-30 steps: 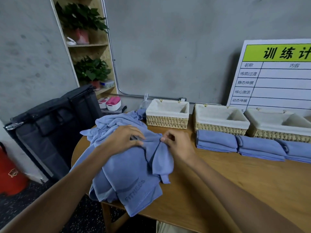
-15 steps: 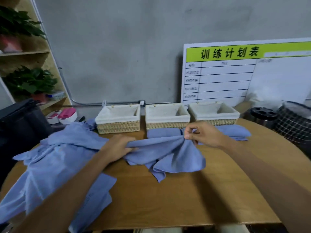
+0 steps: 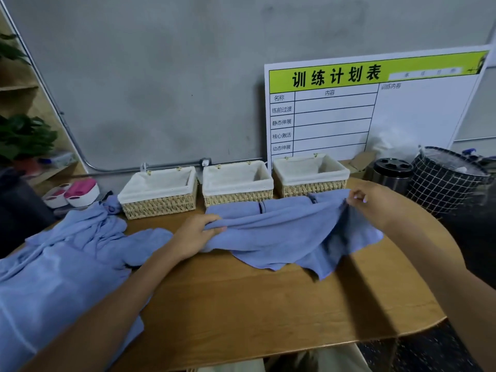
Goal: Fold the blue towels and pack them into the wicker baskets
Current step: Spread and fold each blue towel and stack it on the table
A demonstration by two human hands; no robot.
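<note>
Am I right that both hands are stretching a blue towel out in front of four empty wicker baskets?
Not quite: the head view shows three wicker baskets, not four, all empty. The rest holds: the left hand and right hand each grip an end of the blue towel.

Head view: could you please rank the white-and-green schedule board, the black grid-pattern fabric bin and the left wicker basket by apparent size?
1. White-and-green schedule board, clearly largest.
2. Black grid-pattern fabric bin and left wicker basket: these look alike, and the bin is partly cut off, so no ranking.
</note>
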